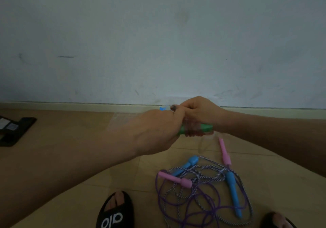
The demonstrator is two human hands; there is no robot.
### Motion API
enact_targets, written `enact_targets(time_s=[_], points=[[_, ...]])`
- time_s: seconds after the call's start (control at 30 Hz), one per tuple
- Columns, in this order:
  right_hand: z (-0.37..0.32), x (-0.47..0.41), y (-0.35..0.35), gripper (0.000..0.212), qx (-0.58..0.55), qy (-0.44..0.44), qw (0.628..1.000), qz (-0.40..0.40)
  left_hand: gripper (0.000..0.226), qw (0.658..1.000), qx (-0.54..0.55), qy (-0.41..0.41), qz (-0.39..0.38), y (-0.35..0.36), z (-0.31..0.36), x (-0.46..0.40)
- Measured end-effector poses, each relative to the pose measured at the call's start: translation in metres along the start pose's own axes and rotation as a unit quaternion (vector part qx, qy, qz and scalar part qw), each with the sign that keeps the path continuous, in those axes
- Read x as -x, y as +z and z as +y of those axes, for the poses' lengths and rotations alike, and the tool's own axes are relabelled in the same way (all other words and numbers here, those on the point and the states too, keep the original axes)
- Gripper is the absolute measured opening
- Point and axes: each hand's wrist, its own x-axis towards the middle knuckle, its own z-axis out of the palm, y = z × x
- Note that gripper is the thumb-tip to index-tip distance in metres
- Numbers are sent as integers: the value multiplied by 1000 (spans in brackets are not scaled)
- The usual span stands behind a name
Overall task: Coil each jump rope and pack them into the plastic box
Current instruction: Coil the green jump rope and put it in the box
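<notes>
Both hands are meeting in the air above the tan tiled floor [123, 174]. The left hand [155, 130] and right hand [195, 111] are curling their fingers around smooth green plastic handles [206, 127] wrapped in clear cord. Twisty purple ropes [202, 189] with blue handles [232, 192] and pink handles [176, 179] are lying tangled on the floor. A clear plastic box [202, 144] is showing only faintly, just beneath the hands.

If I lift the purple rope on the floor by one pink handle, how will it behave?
Probably floppy: the purple rope lies in loose loops. It likely drags the striped rope along, since the two cross in many places. The pink handle looks rigid and easy to grip.
</notes>
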Motion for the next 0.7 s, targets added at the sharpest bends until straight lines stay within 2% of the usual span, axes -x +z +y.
enact_targets(time_s=[0.1,0.23,0.27,0.33,0.43,0.53,0.63,0.7], points=[[6,9,10,34,-42,61,997,-23,15,995,89,-33,27,-7,3,0],[6,30,36,41,-144,104,984,6,17,988,108,-109,20,8,-4,-4],[4,36,41,45,-140,108,984,5,17,986,109,-127,14,14,-10,-6],[1,51,49,51,-64,110,991,-32,17,983,92,-159,-2,25,-26,-8],[-16,70,55,49,55,52,993,-94,15,981,26,-189,-30,41,-51,1],[-38,64,45,47,53,-14,997,-56,18,986,-29,-152,-57,59,-51,15],[-45,49,31,49,68,-64,996,-5,25,991,2,-77,-113,61,-37,14],[-44,40,23,50,72,-74,995,15,24,991,10,-51,-124,50,-29,9]])
